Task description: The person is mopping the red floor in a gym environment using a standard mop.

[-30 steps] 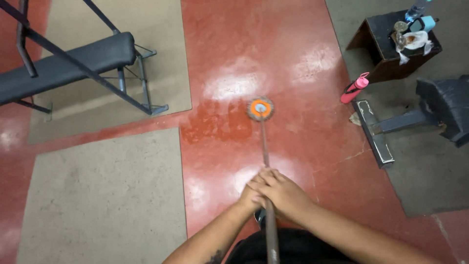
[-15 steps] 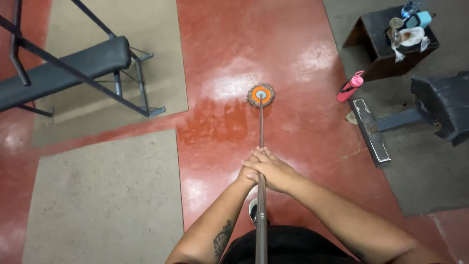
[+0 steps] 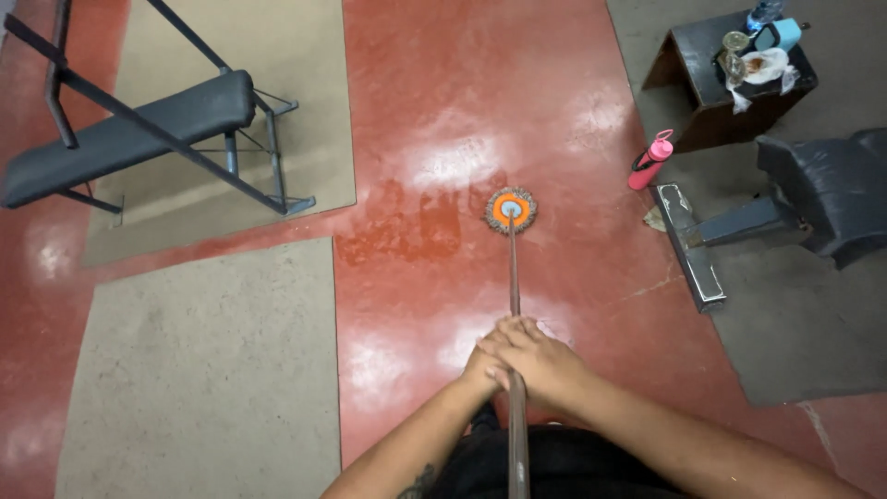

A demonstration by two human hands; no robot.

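While both hands grip the mop (image 3: pixel 514 277) handle, its round orange head sits on the wet red floor (image 3: pixel 434 111), straight ahead of the person and near the middle of the red strip. The right hand (image 3: pixel 536 360) is curled around the pole with its fingers wrapped over the top; the left hand (image 3: pixel 482 368) is pressed against it from the left, partly hidden beneath it, its fingers closed on the same stretch of pole.

To the left of the mop head, well apart, a black bench (image 3: pixel 129 134) on a metal frame stands on a tan mat (image 3: pixel 314 111), one foot of the frame near the mat's right edge. A second tan mat (image 3: pixel 203 370) lies nearer the person, its right edge running alongside the hands with a band of red floor between.

To the right, a pink bottle (image 3: pixel 650 160) stands upright at the edge of a grey mat (image 3: pixel 795 342), near the mop head but not touching it. Just beside it lies the metal foot (image 3: pixel 689 245) of a second black padded seat (image 3: pixel 827 189). Behind the bottle a dark box (image 3: pixel 711 88) holds a blue cup and crumpled wrappers.

The open room is the red strip itself, running away from the person between the tan mats on the left and the grey mat on the right; wet patches shine just left of and beyond the mop head.
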